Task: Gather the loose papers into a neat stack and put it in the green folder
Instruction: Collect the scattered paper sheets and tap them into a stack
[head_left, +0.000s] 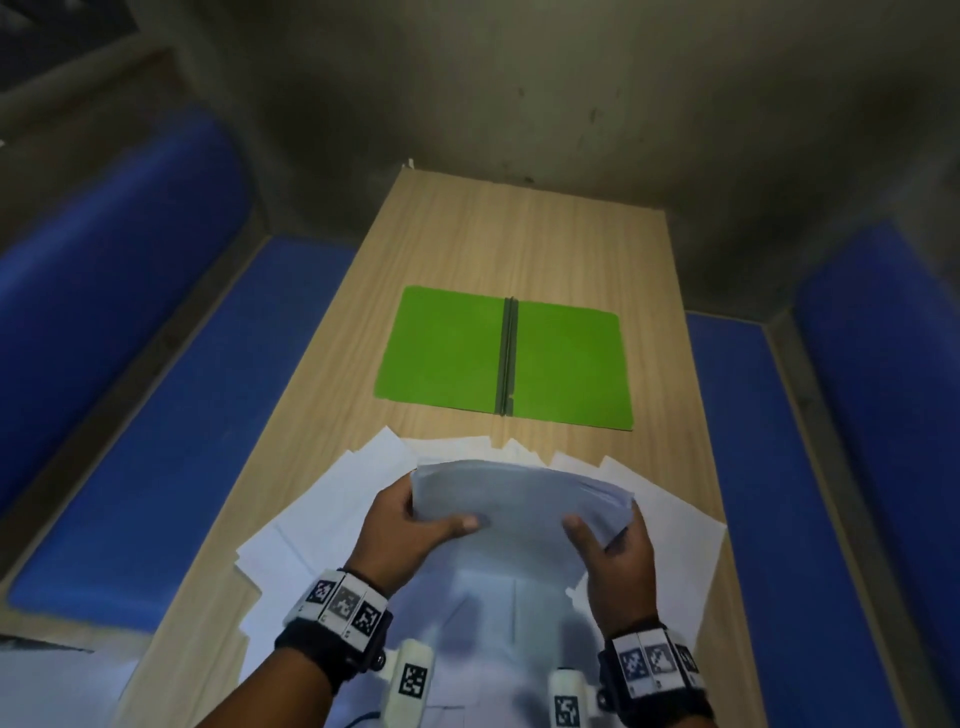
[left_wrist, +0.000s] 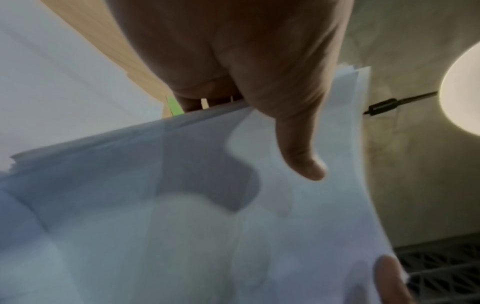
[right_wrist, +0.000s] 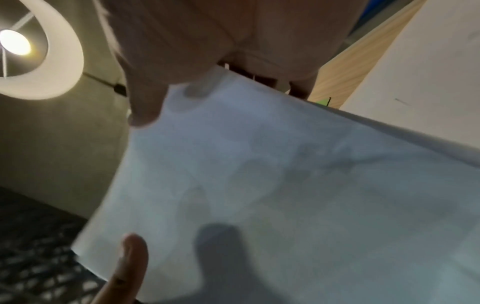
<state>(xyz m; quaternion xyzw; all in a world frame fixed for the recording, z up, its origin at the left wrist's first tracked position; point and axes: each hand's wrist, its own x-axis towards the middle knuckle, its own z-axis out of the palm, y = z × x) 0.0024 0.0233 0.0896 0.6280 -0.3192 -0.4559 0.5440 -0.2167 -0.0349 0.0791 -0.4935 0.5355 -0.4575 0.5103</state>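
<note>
left wrist: black strap (head_left: 332, 656) topped with white band of black-and-white square code tags (head_left: 343, 605)
right wrist: same deal, black strap (head_left: 670, 699), tag band (head_left: 652, 662)
under both: white camera pods (head_left: 410, 675), one tag each
arms: bare, no sleeves

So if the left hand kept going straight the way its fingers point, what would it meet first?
Probably the loose papers fanned out beyond the held stack the left hand grips, then the green folder; depth is unclear.

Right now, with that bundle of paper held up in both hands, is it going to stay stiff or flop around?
Probably floppy: the paper bundle already bows between the left hand and right hand. Its sheets may slide apart, since the edges look staggered in the left wrist view. It seems light, as both hands pinch it by its ends only.
</note>
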